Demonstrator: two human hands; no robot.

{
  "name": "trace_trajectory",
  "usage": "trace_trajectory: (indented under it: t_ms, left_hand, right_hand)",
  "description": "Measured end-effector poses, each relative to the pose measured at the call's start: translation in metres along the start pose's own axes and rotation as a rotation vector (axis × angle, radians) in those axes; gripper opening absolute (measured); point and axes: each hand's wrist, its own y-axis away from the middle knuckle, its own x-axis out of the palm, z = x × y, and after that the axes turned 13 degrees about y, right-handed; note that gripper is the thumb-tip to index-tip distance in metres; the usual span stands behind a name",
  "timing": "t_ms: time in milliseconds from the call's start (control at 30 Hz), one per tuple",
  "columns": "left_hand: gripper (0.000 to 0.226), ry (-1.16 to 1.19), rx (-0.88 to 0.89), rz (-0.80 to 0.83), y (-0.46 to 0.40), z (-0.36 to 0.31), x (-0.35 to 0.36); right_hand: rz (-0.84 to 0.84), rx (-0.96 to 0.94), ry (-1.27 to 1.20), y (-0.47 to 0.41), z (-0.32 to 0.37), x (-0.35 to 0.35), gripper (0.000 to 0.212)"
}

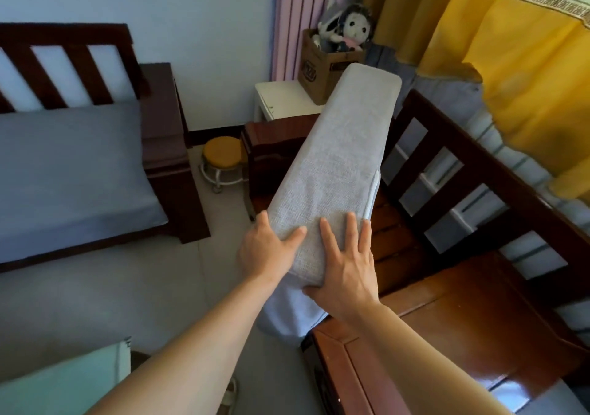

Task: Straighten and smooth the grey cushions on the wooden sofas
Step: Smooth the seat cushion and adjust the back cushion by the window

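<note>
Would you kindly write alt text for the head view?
Both hands, left hand and right hand, hold one end of a long grey cushion lifted above a wooden sofa. Another sofa with a grey cushion stands to the left.

Wooden sofa (472,172) with bare slats; left sofa (166,172) bears grey cushion (70,172).

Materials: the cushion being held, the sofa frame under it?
Cushion: looks like a woven grey fabric cover, matte, coarse weave visible; filling can't be seen. Sofa frame: reddish-brown wood, glossy lacquer by the sheen and grain on the seat boards.
</note>
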Motion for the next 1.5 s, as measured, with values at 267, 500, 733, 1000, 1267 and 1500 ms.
trace_trajectory:
  t_ms: [267,500,733,1000,1267,1500]
  left_hand:
    - [0.097,0.079,0.009,0.068,-0.034,-0.007,0.008]
    - [0.077,0.033,0.090,0.120,-0.090,-0.012,0.004]
    - [0.068,-0.020,0.156,0.241,-0.166,-0.025,-0.004]
    - [0.083,-0.131,0.222,0.367,-0.253,-0.041,-0.002]
    - [0.077,-0.275,0.330,0.282,-0.253,-0.047,0.007]
    - [0.060,-0.359,0.240,0.213,-0.225,-0.059,0.015]
  right_hand:
    - [-0.022,0.097,-0.042,-0.021,0.002,0.005,0.114]
    - [-0.041,0.154,-0.114,-0.061,0.019,0.003,0.108]
    - [-0.099,0.274,-0.175,-0.120,0.047,0.006,0.107]
    - [-0.103,0.377,-0.188,-0.190,0.070,0.002,0.108]
    - [-0.066,0.283,-0.026,-0.198,0.057,-0.004,0.107]
    - [0.065,-0.061,-0.255,-0.200,-0.011,-0.023,0.066]
